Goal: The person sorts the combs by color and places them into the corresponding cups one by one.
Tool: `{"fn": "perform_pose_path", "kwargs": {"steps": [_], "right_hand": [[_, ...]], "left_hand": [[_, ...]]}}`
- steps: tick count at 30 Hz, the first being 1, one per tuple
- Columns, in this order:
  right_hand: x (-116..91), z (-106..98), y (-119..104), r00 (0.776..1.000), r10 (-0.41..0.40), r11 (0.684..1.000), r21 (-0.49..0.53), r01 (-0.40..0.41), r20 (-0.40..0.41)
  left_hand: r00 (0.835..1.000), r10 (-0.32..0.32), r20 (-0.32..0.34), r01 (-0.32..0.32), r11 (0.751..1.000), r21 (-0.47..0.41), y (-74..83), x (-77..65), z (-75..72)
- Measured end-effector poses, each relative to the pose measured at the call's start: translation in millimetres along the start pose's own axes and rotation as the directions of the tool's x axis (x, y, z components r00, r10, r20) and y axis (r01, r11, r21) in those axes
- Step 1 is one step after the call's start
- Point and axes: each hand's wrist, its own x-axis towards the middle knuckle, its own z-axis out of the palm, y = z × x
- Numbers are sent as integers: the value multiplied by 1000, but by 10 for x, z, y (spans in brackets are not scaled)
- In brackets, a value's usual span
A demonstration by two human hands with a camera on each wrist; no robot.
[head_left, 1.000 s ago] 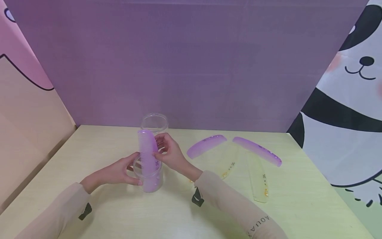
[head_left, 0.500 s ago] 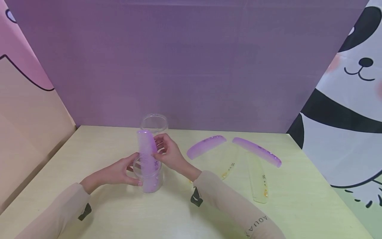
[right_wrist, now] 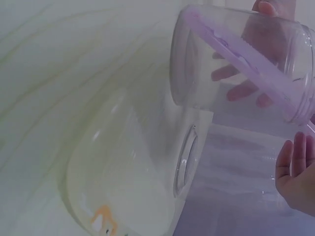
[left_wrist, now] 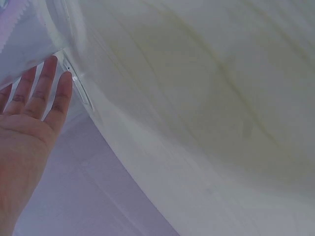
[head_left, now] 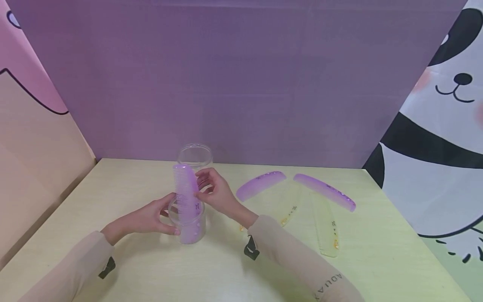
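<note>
One rear jar partly behind comb

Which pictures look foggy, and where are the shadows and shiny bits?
Head view: fairly clear, soft shadows on the table by both sleeves; left wrist view: hazy, a broad dim shadow across the table; right wrist view: washed-out and soft, with little glints on the clear jar and yellow comb.

Purple comb: glossy translucent plastic
Yellow comb: clear, shiny plastic
Jar: transparent, glossy, smooth
Counter: smooth, wood-grained, soft sheen
Backdrop: matt, faintly creased
Sleeve: matt cloth
</note>
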Motion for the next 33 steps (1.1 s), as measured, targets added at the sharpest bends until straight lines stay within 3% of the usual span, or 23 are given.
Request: {"fn": "perform_pose_path", "kwargs": {"steps": [6,23,33], "right_hand": [[56,-105,253,999,-4,1000,-7,4,-31],[-23,-678,474,997,48,995,-79,-53,-68],[-100,-972,657,994,79,975,-204,-91,-70]], "left_hand": [[1000,3,-2,-3,1000,2,-7,0,-1],[1000,16,5,-16,1000,12,2,-8,-9],[1000,15,4,-15,1000,23,2,3,-3]]}}
